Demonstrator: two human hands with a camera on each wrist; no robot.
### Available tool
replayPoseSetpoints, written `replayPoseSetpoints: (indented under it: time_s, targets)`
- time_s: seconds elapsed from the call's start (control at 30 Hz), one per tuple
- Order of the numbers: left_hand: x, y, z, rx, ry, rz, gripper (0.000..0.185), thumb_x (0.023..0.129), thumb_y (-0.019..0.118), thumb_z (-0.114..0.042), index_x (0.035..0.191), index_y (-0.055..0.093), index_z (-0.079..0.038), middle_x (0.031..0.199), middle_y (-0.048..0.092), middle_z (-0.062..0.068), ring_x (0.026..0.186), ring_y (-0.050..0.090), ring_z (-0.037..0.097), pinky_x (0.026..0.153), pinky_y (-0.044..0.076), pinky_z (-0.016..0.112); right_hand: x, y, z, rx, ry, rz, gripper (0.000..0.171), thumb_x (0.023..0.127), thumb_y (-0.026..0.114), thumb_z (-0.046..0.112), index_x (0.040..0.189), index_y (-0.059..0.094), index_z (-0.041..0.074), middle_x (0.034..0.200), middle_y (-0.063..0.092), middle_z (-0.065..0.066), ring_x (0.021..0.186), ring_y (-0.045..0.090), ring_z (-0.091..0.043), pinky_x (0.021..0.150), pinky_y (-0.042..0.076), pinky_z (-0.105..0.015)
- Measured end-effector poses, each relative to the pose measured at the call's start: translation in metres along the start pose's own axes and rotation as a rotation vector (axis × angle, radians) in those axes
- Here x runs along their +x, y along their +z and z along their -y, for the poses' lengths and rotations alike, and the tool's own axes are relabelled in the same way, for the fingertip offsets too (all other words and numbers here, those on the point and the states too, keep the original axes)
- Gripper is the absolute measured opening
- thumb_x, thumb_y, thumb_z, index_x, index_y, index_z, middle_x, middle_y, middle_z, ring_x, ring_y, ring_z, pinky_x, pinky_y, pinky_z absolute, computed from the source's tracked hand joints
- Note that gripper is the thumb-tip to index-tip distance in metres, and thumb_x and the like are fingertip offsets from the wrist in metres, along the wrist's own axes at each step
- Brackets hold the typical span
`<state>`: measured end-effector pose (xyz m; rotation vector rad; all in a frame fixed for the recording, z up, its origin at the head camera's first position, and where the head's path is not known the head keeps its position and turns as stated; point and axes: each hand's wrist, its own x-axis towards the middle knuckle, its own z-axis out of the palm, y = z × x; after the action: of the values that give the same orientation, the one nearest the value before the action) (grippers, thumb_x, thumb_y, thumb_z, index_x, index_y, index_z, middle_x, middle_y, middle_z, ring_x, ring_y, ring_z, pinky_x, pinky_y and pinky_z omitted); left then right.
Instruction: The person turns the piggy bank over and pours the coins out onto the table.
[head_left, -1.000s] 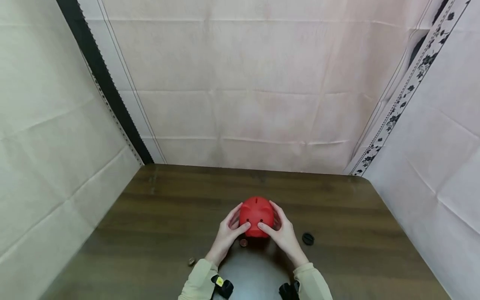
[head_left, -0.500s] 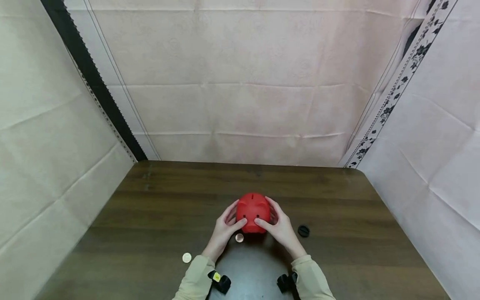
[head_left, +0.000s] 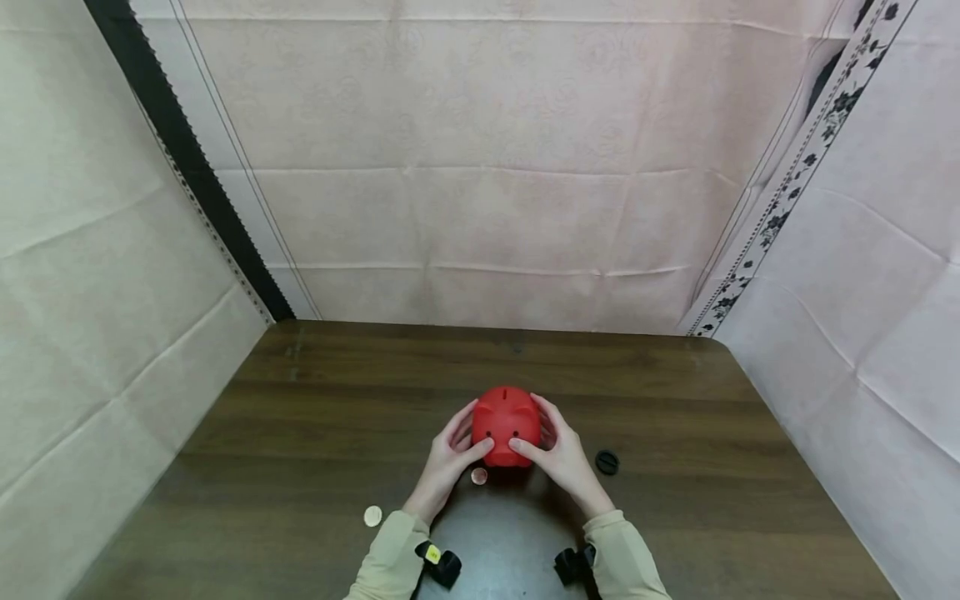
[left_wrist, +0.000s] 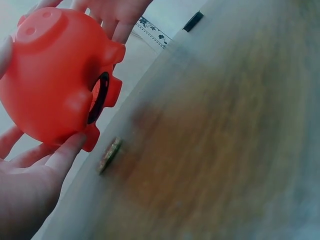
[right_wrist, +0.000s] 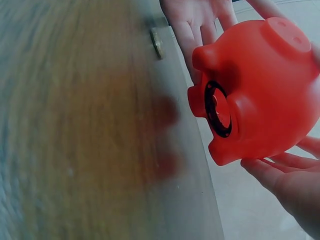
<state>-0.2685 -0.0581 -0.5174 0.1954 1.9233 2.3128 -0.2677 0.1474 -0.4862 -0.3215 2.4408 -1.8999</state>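
Note:
Both hands hold a red piggy bank [head_left: 506, 425] over the table, one at each side, thumbs on its front beside the snout. The left hand [head_left: 442, 471] grips its left flank and the right hand [head_left: 566, 462] its right. A coin slot shows on its back in the head view. In the right wrist view the piggy bank [right_wrist: 265, 95] shows stubby feet and an uncovered belly hole with a black ring [right_wrist: 217, 110]. A coin [head_left: 478, 476] lies just below it by the left thumb. Another pale coin [head_left: 372, 516] lies beside the left sleeve.
A black round plug [head_left: 607, 462] lies on the wooden table [head_left: 337, 417] to the right of the right hand. White cloth walls [head_left: 487, 208] enclose the table at the back and both sides. Black wrist cameras [head_left: 444, 569] sit at both sleeves.
The head view has shifted slightly. Both coins, dark a second ago, now look bright, and the one by the left sleeve shows its full round face. The two-handed hold on the piggy bank is unchanged.

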Motion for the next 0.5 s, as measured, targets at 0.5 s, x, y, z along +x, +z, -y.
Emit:
replayPoseSetpoints:
  time_s: [0.5]
  targets:
    - [-0.013, 0.022, -0.117, 0.176, 0.299, 0.107, 0.077, 0.084, 0.075, -0.016, 0.148, 0.036, -0.031, 0.150, 0.043, -0.001, 0.136, 0.046, 0.024, 0.105, 0.047, 0.034, -0.003, -0.026, 0.090, -0.067, -0.451, -0.058, 0.089, 0.078, 0.078, 0.003, 0.151, 0.030, 0.021, 0.147, 0.044, -0.003, 0.127, 0.050, -0.017, 0.098, 0.050, -0.024]
